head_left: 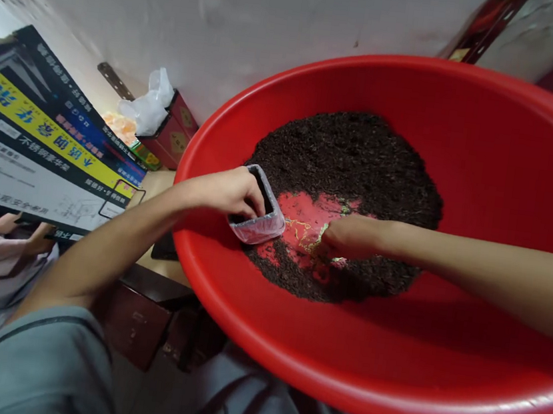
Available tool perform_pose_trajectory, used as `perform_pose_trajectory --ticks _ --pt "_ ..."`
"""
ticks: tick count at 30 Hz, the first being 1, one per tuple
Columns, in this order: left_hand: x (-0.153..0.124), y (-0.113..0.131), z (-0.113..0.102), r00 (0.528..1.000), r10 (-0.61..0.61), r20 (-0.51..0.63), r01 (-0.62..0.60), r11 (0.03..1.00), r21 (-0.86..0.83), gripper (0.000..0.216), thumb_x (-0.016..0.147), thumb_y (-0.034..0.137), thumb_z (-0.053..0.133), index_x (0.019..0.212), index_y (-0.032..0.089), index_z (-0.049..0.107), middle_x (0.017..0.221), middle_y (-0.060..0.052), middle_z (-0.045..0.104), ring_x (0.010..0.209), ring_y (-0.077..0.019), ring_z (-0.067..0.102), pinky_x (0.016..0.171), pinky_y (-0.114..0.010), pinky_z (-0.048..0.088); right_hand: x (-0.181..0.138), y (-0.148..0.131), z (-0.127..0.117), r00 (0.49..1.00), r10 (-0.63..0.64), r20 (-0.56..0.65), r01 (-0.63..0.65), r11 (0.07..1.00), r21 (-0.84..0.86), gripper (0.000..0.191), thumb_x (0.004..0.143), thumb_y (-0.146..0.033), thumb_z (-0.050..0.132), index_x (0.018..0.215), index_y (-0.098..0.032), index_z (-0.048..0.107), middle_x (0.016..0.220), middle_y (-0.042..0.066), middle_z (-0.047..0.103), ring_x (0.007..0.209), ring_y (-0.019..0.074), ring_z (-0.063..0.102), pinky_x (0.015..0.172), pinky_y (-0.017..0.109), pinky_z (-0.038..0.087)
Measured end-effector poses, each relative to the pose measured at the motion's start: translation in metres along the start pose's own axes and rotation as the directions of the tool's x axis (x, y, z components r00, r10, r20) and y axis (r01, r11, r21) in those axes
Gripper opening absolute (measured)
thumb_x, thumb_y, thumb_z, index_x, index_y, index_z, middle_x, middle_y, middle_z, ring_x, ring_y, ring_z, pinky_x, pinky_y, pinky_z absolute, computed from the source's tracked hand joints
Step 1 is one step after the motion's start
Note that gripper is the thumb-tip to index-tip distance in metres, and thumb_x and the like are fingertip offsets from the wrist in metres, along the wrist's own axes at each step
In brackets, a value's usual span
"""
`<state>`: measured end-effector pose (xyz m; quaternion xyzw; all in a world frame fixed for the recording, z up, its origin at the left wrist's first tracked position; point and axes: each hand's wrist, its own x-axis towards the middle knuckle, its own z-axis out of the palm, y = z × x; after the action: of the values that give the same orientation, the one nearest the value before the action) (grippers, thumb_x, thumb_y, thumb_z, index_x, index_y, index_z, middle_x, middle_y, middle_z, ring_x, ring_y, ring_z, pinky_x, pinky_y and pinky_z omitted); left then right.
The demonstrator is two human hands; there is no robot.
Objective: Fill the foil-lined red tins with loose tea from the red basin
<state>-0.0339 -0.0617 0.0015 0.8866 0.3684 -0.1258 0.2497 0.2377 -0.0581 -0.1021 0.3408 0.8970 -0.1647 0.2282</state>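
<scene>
A wide red basin [480, 192] holds a spread heap of dark, loose shreds [348, 152] that look like tea leaves. My left hand [245, 195] grips the near left wall of a small box [261, 227] lined with clear plastic, its fingers bent over the rim. The box sits tilted at the left side of the heap. My right hand [348, 237] is curled low over the basin's patterned bottom [300, 220], where a patch shows through the shreds. Its fingertips are hidden, and what they hold cannot be made out.
Behind the basin rises a pale wall [288, 27]. At left stands a large printed carton [47, 145], with another person's arm [41, 238] below it. A red box [178, 129] and a white plastic bag [150, 104] lie near the basin's left rim.
</scene>
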Motion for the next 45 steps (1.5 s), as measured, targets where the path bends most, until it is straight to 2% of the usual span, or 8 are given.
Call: perform_pose_trajectory --ticks 7,12,16,20,25,29,36,45 --pt "0.014 0.006 0.001 0.980 -0.099 0.170 0.081 0.991 0.109 0.053 0.085 -0.006 0.060 0.122 0.022 0.085 0.109 -0.002 0.087 0.081 -0.0119 0.073 0.075 -0.019 0.049 -0.004 -0.011 -0.009 0.992 -0.015 0.122 0.033 0.989 -0.144 0.038 0.106 -0.031 0.053 0.108 -0.015 0.087 0.112 0.021 0.082 0.098 0.0301 0.079 0.083 0.038 0.054" --pt "-0.003 0.007 -0.022 0.989 -0.119 0.089 0.112 0.990 0.084 0.045 0.094 0.008 0.067 0.134 0.025 0.080 0.125 -0.003 0.084 0.102 -0.0143 0.077 0.088 -0.019 0.053 -0.007 -0.013 -0.016 0.991 -0.003 0.137 0.029 0.981 -0.189 0.041 0.108 -0.036 0.052 0.113 -0.013 0.086 0.115 0.022 0.082 0.101 0.0307 0.080 0.081 0.037 0.055" --pt "-0.009 0.015 -0.034 0.947 -0.322 0.004 0.301 0.890 0.341 0.039 0.095 0.018 0.072 0.133 0.025 0.080 0.112 -0.006 0.086 0.098 -0.0198 0.079 0.088 -0.027 0.055 -0.009 -0.015 -0.020 0.992 -0.013 0.126 0.038 0.979 -0.203 0.044 0.110 -0.039 0.051 0.119 -0.013 0.085 0.116 0.022 0.081 0.104 0.0314 0.080 0.081 0.037 0.055" --pt "0.004 0.031 -0.017 0.898 -0.438 0.037 0.339 0.745 0.575 0.038 0.095 0.028 0.074 0.132 0.020 0.080 0.118 -0.015 0.083 0.101 -0.0293 0.079 0.081 -0.033 0.056 -0.008 -0.015 -0.020 0.989 0.003 0.145 0.027 0.979 -0.200 0.042 0.109 -0.038 0.054 0.122 -0.011 0.083 0.117 0.023 0.081 0.105 0.0331 0.079 0.083 0.039 0.056" --pt "0.006 0.034 -0.006 0.891 -0.448 0.075 0.305 0.713 0.632 0.034 0.101 0.020 0.060 0.129 0.016 0.080 0.116 -0.017 0.082 0.097 -0.0280 0.079 0.075 -0.031 0.053 -0.006 -0.012 -0.015 0.995 -0.004 0.096 0.018 0.990 -0.141 0.035 0.105 -0.035 0.060 0.111 -0.012 0.086 0.112 0.022 0.082 0.099 0.0329 0.080 0.083 0.040 0.056" --pt "-0.009 0.025 -0.015 0.941 -0.330 0.077 0.254 0.838 0.483 0.049 0.097 0.007 0.056 0.138 0.023 0.076 0.116 -0.009 0.083 0.089 -0.0200 0.077 0.077 -0.027 0.053 -0.007 -0.012 -0.013 0.998 -0.020 0.067 0.029 0.990 -0.138 0.032 0.105 -0.035 0.061 0.103 -0.015 0.086 0.110 0.022 0.082 0.099 0.0336 0.080 0.083 0.042 0.056" --pt "-0.013 0.029 -0.010 0.977 -0.166 0.137 0.110 0.932 0.347 0.042 0.089 0.001 0.058 0.112 0.023 0.085 0.112 -0.004 0.085 0.095 -0.0172 0.076 0.084 -0.022 0.053 -0.001 -0.006 -0.006 1.000 -0.002 -0.022 0.003 0.999 0.037 0.024 0.095 -0.028 0.073 0.074 -0.021 0.079 0.098 0.017 0.083 0.100 0.0318 0.079 0.090 0.043 0.055" --pt "-0.003 0.016 -0.016 0.967 -0.251 0.029 0.219 0.890 0.400 0.060 0.086 -0.002 0.055 0.135 0.023 0.077 0.124 -0.007 0.084 0.097 -0.0181 0.078 0.085 -0.024 0.055 -0.006 -0.013 -0.012 0.999 -0.008 0.031 0.011 0.995 -0.099 0.023 0.101 -0.025 0.065 0.094 -0.018 0.086 0.109 0.019 0.083 0.102 0.0309 0.079 0.089 0.042 0.057"
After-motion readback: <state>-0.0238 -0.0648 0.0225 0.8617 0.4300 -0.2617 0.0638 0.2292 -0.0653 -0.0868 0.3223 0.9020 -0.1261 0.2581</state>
